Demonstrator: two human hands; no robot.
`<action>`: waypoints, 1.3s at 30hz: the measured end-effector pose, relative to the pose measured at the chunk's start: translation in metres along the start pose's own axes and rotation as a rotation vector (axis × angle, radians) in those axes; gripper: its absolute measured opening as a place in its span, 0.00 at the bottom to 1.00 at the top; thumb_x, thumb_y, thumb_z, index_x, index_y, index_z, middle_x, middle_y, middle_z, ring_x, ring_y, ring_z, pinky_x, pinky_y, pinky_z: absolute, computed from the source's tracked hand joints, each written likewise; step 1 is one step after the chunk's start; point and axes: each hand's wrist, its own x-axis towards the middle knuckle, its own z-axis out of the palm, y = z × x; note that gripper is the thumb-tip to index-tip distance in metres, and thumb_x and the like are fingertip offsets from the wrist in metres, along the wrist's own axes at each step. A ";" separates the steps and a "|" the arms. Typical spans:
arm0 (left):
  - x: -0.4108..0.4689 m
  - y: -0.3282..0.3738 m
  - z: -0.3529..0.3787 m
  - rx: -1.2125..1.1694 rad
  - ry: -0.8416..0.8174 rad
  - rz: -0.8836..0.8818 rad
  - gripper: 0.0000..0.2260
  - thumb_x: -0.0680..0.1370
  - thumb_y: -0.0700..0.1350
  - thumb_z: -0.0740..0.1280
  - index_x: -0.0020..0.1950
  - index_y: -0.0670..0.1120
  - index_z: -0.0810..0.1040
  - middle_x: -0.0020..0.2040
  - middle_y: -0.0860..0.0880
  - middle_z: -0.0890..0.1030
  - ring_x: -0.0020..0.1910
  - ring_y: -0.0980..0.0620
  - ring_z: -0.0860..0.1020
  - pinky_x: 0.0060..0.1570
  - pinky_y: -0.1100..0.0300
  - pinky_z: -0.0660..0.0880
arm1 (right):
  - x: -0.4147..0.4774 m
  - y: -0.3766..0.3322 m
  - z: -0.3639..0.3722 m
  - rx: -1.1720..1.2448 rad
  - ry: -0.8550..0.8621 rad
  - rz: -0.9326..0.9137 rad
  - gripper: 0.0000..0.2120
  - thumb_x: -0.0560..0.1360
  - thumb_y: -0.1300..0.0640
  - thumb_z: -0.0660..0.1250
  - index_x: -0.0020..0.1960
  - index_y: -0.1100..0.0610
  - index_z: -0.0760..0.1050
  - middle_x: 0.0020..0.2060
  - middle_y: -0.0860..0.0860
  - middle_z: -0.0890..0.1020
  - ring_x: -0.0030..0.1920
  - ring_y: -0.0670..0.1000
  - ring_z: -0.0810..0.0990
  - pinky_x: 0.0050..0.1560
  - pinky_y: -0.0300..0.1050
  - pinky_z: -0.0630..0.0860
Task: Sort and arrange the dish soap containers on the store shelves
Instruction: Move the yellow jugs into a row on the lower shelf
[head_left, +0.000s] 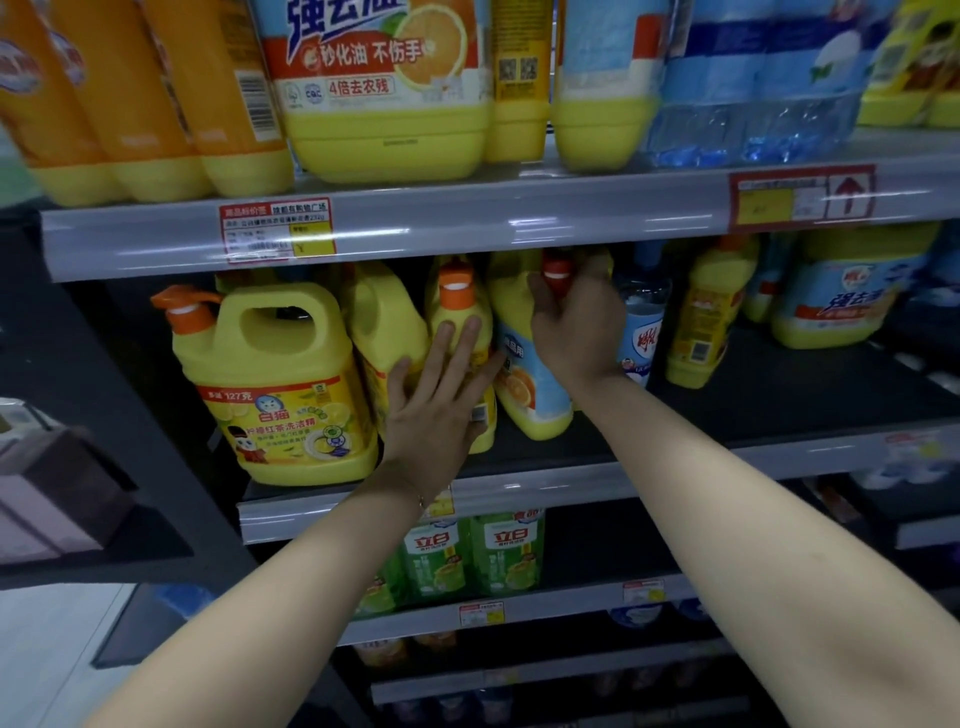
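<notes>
Left hand (436, 410) flat — right hand (574, 327) (grip) on bottle (524, 384).

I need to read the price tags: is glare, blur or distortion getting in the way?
Head view: glare streaks wash over the upper shelf rail; the left price tag prints too soft to read; wide-angle bending curves the rail; the lower shelves sit in dim shadow.

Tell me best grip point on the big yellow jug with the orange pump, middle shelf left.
Grip the big yellow jug by the moulded handle loop at its top, coming from the front and above. The loop's opening faces the aisle and is unobstructed, while the pump juts left and another bottle crowds its right side. Both hands are busy further right.
</notes>
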 end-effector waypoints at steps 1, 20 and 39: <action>0.000 0.001 0.000 -0.003 -0.003 -0.006 0.40 0.67 0.52 0.76 0.76 0.54 0.63 0.78 0.47 0.51 0.76 0.44 0.54 0.63 0.40 0.55 | -0.002 0.000 -0.004 0.023 0.013 0.008 0.18 0.76 0.54 0.67 0.59 0.65 0.69 0.50 0.60 0.81 0.50 0.61 0.80 0.43 0.41 0.67; 0.020 0.029 -0.027 -0.680 -0.117 -0.324 0.62 0.54 0.77 0.67 0.79 0.49 0.48 0.78 0.52 0.50 0.75 0.52 0.48 0.68 0.51 0.49 | -0.049 -0.006 -0.096 0.080 0.071 -0.343 0.22 0.75 0.60 0.69 0.64 0.69 0.68 0.48 0.55 0.82 0.35 0.49 0.80 0.34 0.37 0.73; 0.082 0.187 -0.046 -1.452 0.064 -0.467 0.50 0.52 0.49 0.84 0.67 0.49 0.60 0.58 0.67 0.74 0.61 0.59 0.76 0.56 0.61 0.77 | 0.023 0.135 -0.208 0.356 -0.096 -0.415 0.21 0.77 0.58 0.67 0.64 0.66 0.64 0.49 0.54 0.81 0.44 0.42 0.80 0.41 0.33 0.74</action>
